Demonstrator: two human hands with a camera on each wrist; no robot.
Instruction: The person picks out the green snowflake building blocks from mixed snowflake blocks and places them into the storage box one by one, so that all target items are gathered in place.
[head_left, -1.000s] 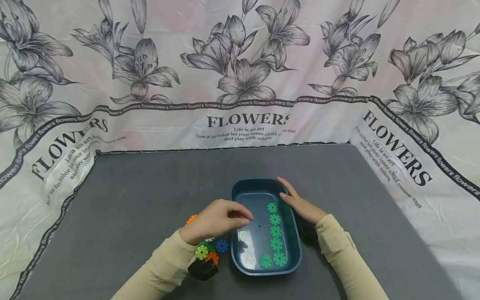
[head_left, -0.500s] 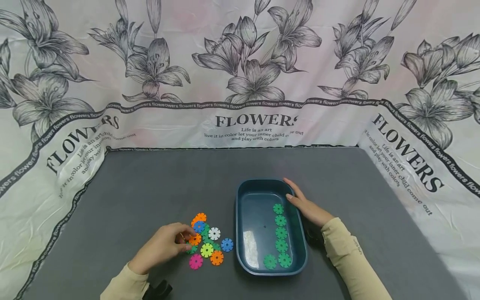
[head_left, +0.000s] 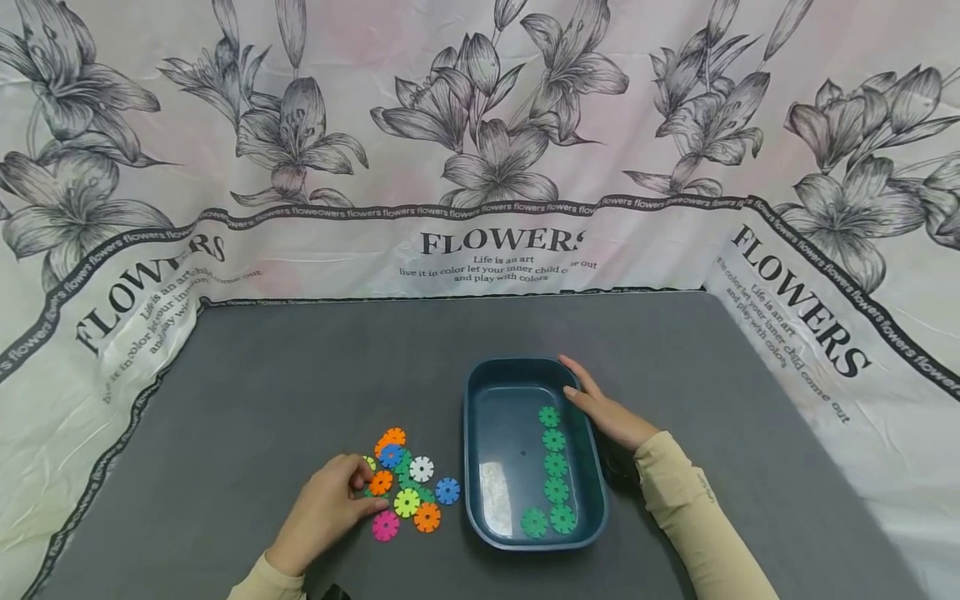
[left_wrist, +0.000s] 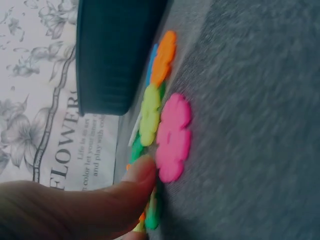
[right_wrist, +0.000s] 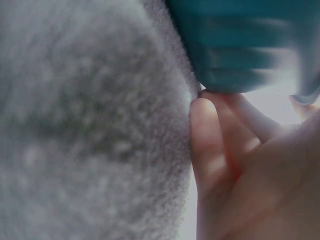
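Note:
At the left edge of a loose pile of flower-shaped plastic discs, my left hand (head_left: 324, 508) has its thumb and forefinger apart, on either side of an orange disc (head_left: 381, 482). In the left wrist view the thumb (left_wrist: 142, 170) tip is right by a pink disc (left_wrist: 173, 137), with a green disc (left_wrist: 152, 212) just past it. My right hand (head_left: 611, 417) holds the right side of a dark blue tray (head_left: 474, 433), thumb at the rim. Its fingers (right_wrist: 205, 125) press low on the outer wall. Several green discs (head_left: 555, 464) lie in the tray, most in a column along its right side.
Yellow-green (head_left: 407, 502), white (head_left: 422, 469) and blue discs (head_left: 447, 491) lie in the pile, just left of the tray. The grey tabletop (head_left: 337, 358) ends at a flower-printed cloth (head_left: 495, 250) behind and at both sides.
My left hand has moved left from over the tray to the pile, lowering its thumb and forefinger about the pile's left edge. My right hand stays on the tray.

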